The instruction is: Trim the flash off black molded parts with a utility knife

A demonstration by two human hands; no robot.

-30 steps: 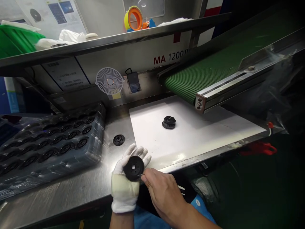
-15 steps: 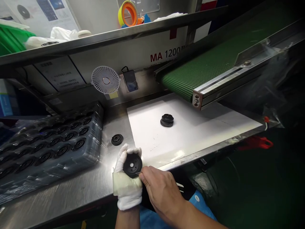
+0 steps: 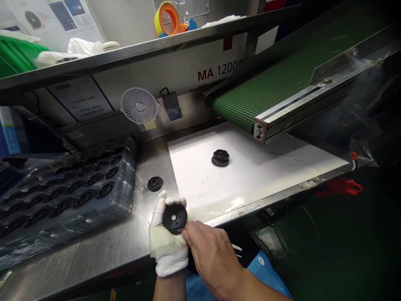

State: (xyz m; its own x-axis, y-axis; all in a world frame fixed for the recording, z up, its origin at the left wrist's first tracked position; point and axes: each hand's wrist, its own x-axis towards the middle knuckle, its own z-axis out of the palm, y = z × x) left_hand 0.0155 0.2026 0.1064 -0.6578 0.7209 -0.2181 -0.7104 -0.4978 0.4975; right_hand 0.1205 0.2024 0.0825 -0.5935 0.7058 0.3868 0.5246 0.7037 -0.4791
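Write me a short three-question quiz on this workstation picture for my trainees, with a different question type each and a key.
1. True or false: the white-gloved left hand holds the black disc.

2. Multiple choice: what lies on the white sheet?
A) a stack of black round parts
B) a green bin
C) a desk fan

3. Fill in the blank: the bare right hand holds a thin metal tool at the disc's ____.

Key: 1. True; 2. A; 3. edge
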